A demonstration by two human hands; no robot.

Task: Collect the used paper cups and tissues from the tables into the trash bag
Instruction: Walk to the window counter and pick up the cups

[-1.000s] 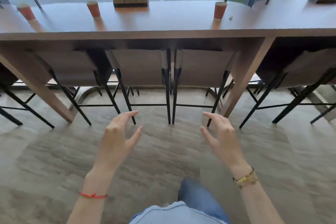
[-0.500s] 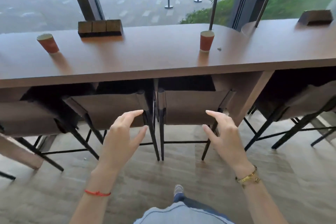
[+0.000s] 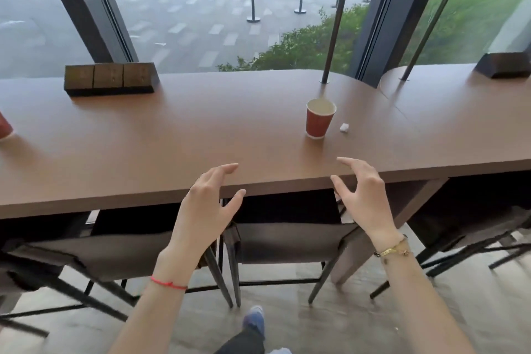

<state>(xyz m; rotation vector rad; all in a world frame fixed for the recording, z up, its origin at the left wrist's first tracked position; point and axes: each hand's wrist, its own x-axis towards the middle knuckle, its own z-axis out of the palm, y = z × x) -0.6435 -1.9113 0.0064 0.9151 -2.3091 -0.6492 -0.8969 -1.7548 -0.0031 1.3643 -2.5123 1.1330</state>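
A red paper cup point(image 3: 319, 119) stands upright on the long brown counter point(image 3: 186, 135), right of centre. A small crumpled white tissue point(image 3: 344, 127) lies just to its right. Another red cup point(image 3: 4, 128) is cut off by the left frame edge. My left hand point(image 3: 205, 207) hovers open at the counter's near edge, fingers spread, holding nothing. My right hand point(image 3: 365, 195) is also open and empty, below and slightly right of the centre cup. No trash bag is in view.
A dark wooden block holder point(image 3: 110, 79) sits at the counter's back left, another dark block point(image 3: 504, 64) at the far right. Two thin black poles point(image 3: 334, 23) rise from the counter behind the cup. Stools point(image 3: 287, 241) are tucked under the counter.
I have walked closer to the counter; the cup and tissue now sit nearer and larger. Both hands rose from floor level to the counter's near edge, still open.
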